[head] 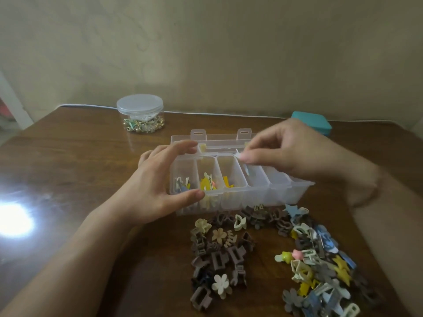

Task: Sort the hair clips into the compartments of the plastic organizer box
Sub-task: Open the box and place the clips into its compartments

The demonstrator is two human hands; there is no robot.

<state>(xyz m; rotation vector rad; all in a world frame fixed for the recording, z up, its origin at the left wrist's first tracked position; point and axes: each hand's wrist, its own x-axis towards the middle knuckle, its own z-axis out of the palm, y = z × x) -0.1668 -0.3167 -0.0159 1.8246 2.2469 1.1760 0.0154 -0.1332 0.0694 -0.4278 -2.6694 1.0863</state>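
Note:
A clear plastic organizer box [258, 191] stands open in the middle of the wooden table, its lid folded back. My left hand [158, 184] grips its left end, thumb on the front wall and fingers on the far rim. The three leftmost front compartments hold yellow, blue and pale clips [207, 183]. My right hand [288, 152] hovers over the fourth compartment and pinches a small pale clip [239, 155] between thumb and fingertips. A blurred pale clip [247, 171] shows inside that compartment. In front of the box lie a brown and cream pile of claw clips [219, 252] and a mixed-colour pile [320, 264].
A round clear jar [140, 113] with a lid, holding gold and green trinkets, stands at the back left. A teal case [313, 122] sits at the back right behind my right hand. A bright glare spot lies on the table's left side [13, 219].

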